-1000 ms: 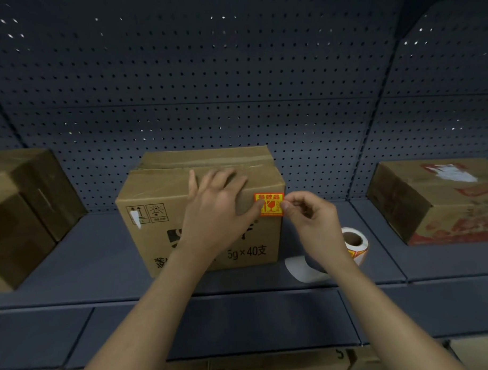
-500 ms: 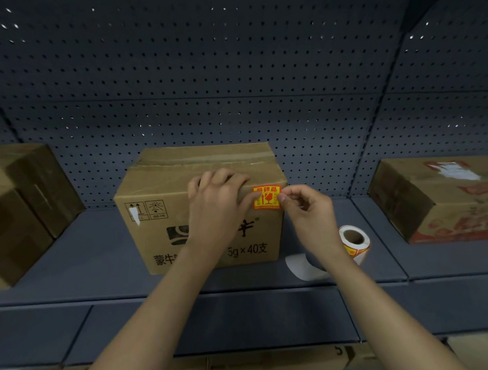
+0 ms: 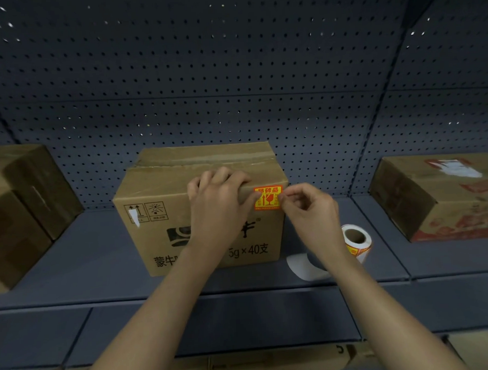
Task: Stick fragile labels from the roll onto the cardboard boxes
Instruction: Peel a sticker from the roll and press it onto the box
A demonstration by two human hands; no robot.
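Pegboard [image 3: 234,88] backs a dark shelf [image 3: 87,259] carrying three cartons. The middle box [image 3: 162,243] stands well apart from the left box [image 3: 22,198] and the right box [image 3: 431,195], so bare shelf lies open on both sides for the arms.

The left hand [image 3: 218,205] lay flat on the front face a second ago. Its fingers now curl over the top front edge and grip the carton, and its thumb presses the left margin of the fragile label [image 3: 268,197]. The right hand [image 3: 313,210] pinches the label's right margin between thumb and forefinger.

The label roll [image 3: 357,240] stands on the shelf near the carton's right side, behind the right wrist, and a loose backing strip [image 3: 301,266] trails in front of it.

The label was held slightly off the cardboard before. It now lies square in the upper right corner of the front face, so it is probably tacked down, with only its right side left to smooth. That side runs just beside the carton's vertical corner, leaving little margin before it would wrap round.
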